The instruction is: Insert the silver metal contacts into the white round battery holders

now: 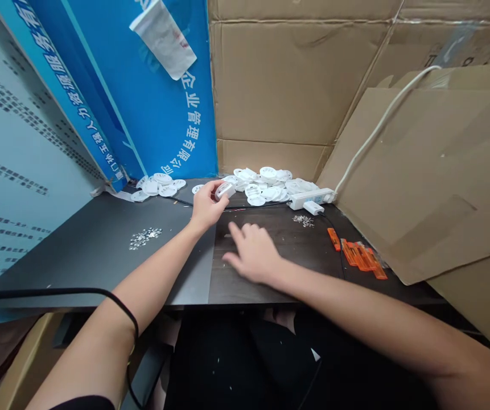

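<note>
My left hand (209, 204) is closed around a small white plastic piece (226, 191), held up near the back of the table. Over the dark wood-look part of the table is my right hand (255, 250), slightly blurred, its thumb and index finger apart and nothing visible in it. Behind the hands lies a heap of round white plastic pieces (266, 185). A smaller group of similar white discs (159, 185) rests at the back left. Small shiny metal parts (144, 238) are scattered left of my left forearm.
A white power strip (312, 198) with a plug stands at the back right. Near it are tiny metal bits (303, 221) and several orange plastic pieces (361, 255). Cardboard panels (279, 85) and a blue printed board (159, 114) wall the table. A black cable (78, 291) crosses my left arm.
</note>
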Demonstrator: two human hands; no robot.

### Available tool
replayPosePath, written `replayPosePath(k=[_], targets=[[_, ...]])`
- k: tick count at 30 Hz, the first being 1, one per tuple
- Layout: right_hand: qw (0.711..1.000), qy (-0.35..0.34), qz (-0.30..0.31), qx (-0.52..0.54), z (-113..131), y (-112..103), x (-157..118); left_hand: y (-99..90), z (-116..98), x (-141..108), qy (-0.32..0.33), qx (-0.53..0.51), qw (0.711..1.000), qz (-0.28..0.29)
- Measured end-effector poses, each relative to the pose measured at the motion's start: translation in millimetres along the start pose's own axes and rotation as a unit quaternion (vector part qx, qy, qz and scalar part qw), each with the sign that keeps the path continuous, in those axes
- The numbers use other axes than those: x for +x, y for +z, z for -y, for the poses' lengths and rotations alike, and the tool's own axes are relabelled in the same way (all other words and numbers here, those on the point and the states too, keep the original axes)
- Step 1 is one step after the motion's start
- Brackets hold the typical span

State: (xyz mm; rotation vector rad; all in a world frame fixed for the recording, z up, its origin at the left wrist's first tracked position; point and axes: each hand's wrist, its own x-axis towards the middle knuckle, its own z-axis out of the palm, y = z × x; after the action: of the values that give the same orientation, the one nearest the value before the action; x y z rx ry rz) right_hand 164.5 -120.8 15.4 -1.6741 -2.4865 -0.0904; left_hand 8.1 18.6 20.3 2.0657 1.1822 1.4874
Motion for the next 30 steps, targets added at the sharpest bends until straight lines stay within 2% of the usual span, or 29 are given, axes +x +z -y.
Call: replayPosePath(k=[3,4,5,6,8,10,12,14,17,19,24,30], targets=[[0.985,-0.161,0.018,0.06,46,-1,-41,-3.4,3,-2,-0.011,0.008,1.0,0.006],[0.973,-0.211,0.031,0.091,50,-3,-54,-3.7,4,-2,-0.014,0.011,1.0,0.01],[0.966,-0.224,0.042,0.12,49,-5,-65,-3.0,5,-3,-0.016,0.011,1.0,0.016],[0.965,-0.214,0.055,0.143,42,-8,-74,-1.1,7,-3,-0.019,0.008,0.999,0.025],[0.974,-0.144,0.069,0.163,13,-14,-81,6.2,8,-5,-0.034,-0.013,0.998,0.048],[0.987,0.001,-0.01,0.162,-25,-19,-79,17.1,9,-9,-0.057,-0.042,0.995,0.072],[0.983,0.113,-0.028,0.139,-56,-24,-73,27.9,9,-13,-0.072,-0.056,0.991,0.098],[0.976,0.131,0.007,0.172,-73,-29,-70,35.0,9,-17,-0.076,-0.047,0.988,0.128],[0.945,0.154,0.093,0.274,-72,-36,-73,36.2,9,-22,-0.082,-0.009,0.984,0.161],[0.938,0.173,0.114,0.278,-64,-38,-76,33.4,10,-22,-0.075,0.023,0.982,0.17],[0.976,0.143,0.095,0.13,-51,-31,-81,31.3,19,-21,-0.057,0.094,0.98,0.166],[0.969,0.135,0.206,-0.009,-40,-35,-95,34.5,14,-26,-0.047,0.143,0.977,0.152]])
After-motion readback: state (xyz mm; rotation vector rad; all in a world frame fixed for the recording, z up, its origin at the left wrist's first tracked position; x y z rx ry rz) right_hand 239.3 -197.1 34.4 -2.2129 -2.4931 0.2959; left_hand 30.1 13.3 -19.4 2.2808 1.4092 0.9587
